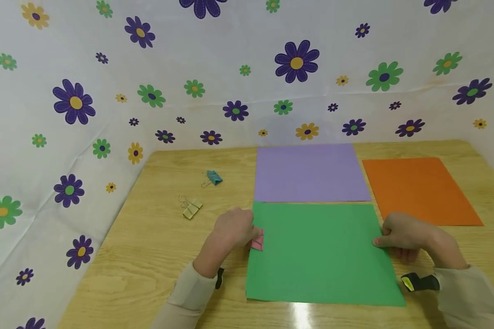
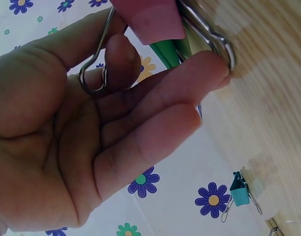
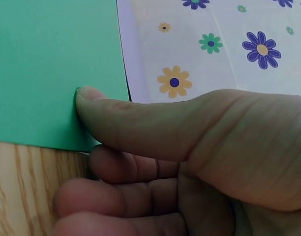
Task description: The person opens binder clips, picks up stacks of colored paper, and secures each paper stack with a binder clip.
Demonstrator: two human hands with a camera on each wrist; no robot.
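Note:
A green sheet of paper lies at the front of the table. On its left edge sits a pink binder clip, also seen at the top of the left wrist view with its wire handles spread to either side. My left hand holds this clip by the handles, fingers on the wire loops. At the sheet's right edge, my right hand pinches the paper, thumb on top and the other fingers curled below.
Behind the green sheet lies a purple sheet, and an orange sheet is at the right. On the left are a teal binder clip and a pale yellow binder clip. Flowered white cloth walls the back and sides.

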